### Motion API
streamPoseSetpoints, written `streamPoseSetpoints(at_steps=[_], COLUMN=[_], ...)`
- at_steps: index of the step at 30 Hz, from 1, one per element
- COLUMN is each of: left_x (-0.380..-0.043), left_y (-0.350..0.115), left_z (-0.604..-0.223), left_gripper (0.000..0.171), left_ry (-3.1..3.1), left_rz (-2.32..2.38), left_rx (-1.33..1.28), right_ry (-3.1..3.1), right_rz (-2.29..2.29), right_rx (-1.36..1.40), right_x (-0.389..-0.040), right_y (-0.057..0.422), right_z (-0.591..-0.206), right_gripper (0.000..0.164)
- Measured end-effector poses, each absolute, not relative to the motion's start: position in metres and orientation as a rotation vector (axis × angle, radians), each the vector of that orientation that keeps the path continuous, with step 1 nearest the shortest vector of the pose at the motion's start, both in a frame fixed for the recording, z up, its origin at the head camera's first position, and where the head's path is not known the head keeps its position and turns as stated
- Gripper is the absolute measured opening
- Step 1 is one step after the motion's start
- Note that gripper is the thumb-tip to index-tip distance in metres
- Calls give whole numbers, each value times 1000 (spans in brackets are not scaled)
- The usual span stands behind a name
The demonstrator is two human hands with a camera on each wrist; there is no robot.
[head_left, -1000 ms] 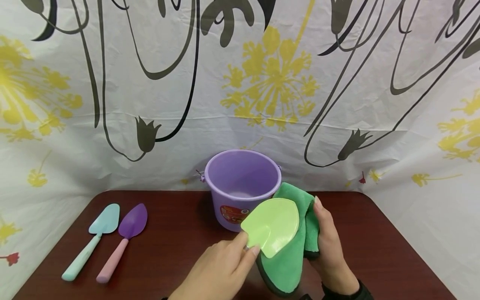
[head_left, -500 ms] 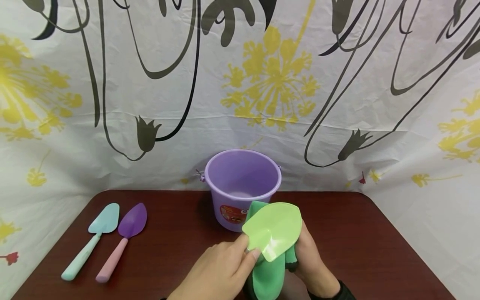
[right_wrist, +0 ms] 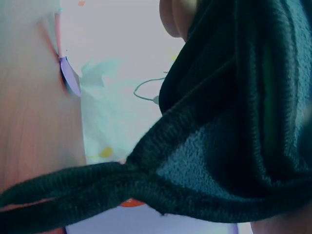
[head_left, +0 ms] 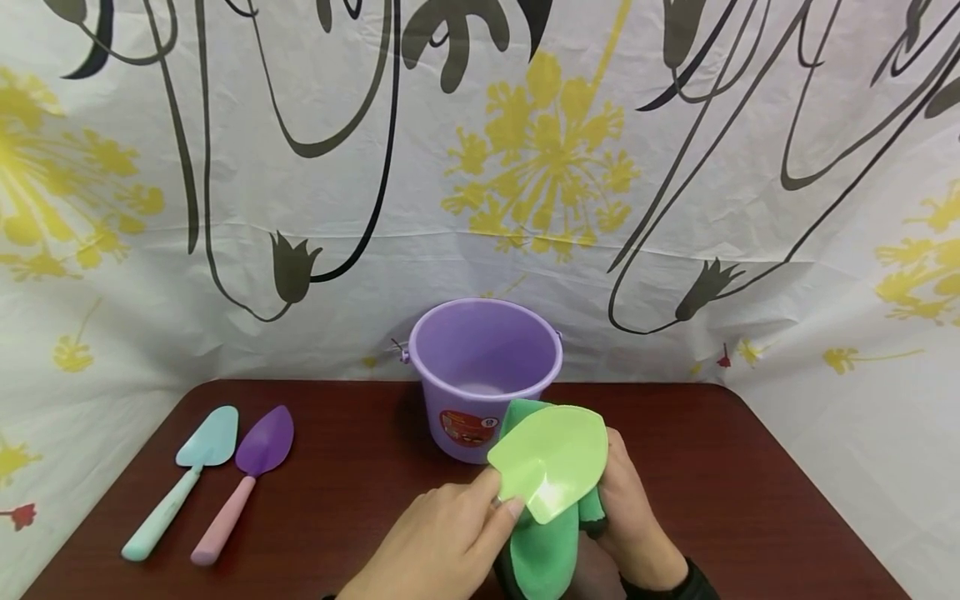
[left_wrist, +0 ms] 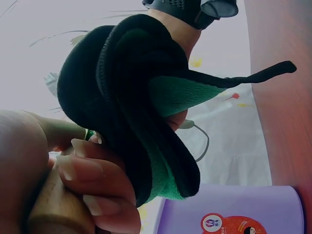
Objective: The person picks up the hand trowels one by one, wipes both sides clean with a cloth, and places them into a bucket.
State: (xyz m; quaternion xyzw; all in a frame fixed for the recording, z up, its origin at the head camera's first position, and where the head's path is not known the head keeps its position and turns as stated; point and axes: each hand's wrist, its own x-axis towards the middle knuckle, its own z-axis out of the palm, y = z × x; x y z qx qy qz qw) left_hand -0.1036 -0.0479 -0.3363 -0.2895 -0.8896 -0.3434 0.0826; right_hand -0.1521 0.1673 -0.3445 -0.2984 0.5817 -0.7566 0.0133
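Note:
My left hand (head_left: 435, 537) grips a lime-green trowel (head_left: 553, 458) near the base of its blade. Its wooden handle (left_wrist: 58, 204) lies under the curled fingers in the left wrist view. Behind the blade, my right hand (head_left: 633, 517) holds a folded green cloth (head_left: 543, 558) with a dark edging. The cloth is bunched around the back and right edge of the blade, and most of the right fingers are hidden behind it. In the right wrist view the cloth's dark-edged folds (right_wrist: 209, 170) fill much of the picture.
A purple bucket (head_left: 442, 417) stands at the back middle of the dark red table (head_left: 337, 467), just beyond the hands. At the left lie a light-blue trowel (head_left: 210, 437) and a purple trowel (head_left: 266, 442) with a pink handle. A patterned white sheet (head_left: 480, 208) hangs behind.
My right hand has moved left and down, bringing the cloth from beside the trowel to behind its blade. In the last half second both hands shift only slightly right.

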Motion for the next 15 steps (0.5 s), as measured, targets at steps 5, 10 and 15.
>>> streamPoseSetpoints(at_steps=[5, 10, 15], left_x=[-104, -104, -104], left_y=[-47, -46, -46], left_z=[-335, -335, -337], left_gripper=[29, 28, 28], left_ry=[-2684, -2700, -2684], left_rz=[-1038, -1047, -1036], left_rx=[-866, -867, -865], right_ry=[1810, 1779, 1737], right_rz=[-2381, -2410, -2485], right_rx=[-962, -996, -997], right_x=[-152, -153, -154], right_y=[174, 182, 189], right_z=[-339, -334, -330], right_gripper=[52, 52, 50])
